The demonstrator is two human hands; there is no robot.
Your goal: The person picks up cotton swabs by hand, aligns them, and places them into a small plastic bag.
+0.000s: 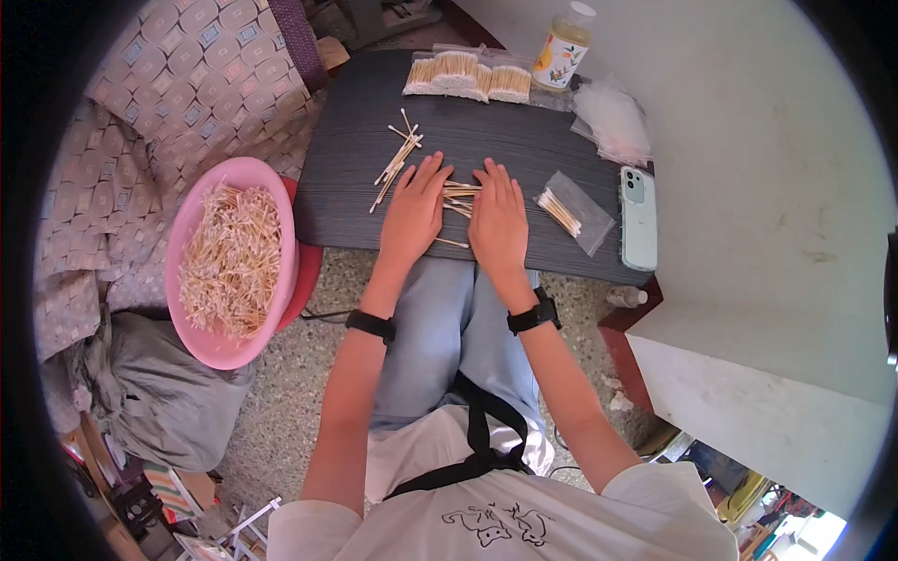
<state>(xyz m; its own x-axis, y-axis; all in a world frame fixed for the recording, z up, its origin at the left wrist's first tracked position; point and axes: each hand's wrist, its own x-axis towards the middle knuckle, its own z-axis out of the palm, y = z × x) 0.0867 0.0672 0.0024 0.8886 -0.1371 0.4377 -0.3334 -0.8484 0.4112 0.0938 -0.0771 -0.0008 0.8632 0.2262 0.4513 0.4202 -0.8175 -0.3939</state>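
My left hand [412,211] and my right hand [499,222] lie flat, palms down, side by side on a small dark table [355,201]. Between and under them is a small bunch of wooden cotton swabs [459,196]; both hands touch it. More loose swabs [397,157] are scattered just beyond my left hand. To the right of my right hand lies a clear plastic bag with a few swabs [561,212] inside.
A pink basin [281,201] heaped with swabs sits left of the table on a red stool. Filled swab packets [470,77], a bottle [562,47] and empty clear bags [613,120] stand at the table's far edge. A pale green phone [639,218] lies at the right edge.
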